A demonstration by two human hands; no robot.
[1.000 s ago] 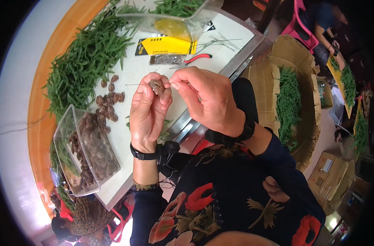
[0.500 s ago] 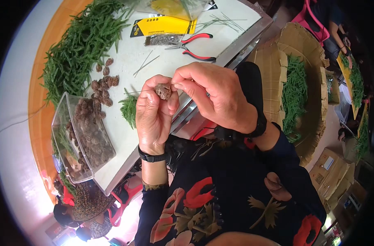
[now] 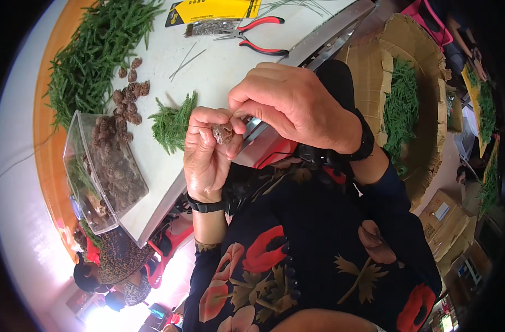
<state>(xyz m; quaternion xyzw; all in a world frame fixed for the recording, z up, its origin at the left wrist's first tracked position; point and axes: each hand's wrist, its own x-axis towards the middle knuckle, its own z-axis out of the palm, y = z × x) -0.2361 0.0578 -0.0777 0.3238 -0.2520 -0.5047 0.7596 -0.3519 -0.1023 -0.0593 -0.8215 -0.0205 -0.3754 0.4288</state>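
Between the thumb and fingers of my left hand is a small brown pine cone. My right hand comes in from the right, thumb and forefinger pinched together right at the cone's upper edge. What lies in that pinch is too small to make out. Just left of my left hand, a green fern-like sprig rests on the white table. Beyond it lie a few thin wires and pliers with red and black handles, their jaws beside a bundle of short wires.
At the left stands a clear plastic bin of pine cones, with loose pine cones beside it. A heap of green garland covers the far left. On my right is a cardboard box holding more greenery. Other people sit nearby.
The table and its things have shifted up and left in view. My right hand remains pinched at the cone. The wire sticking out left of my left hand no longer shows there.
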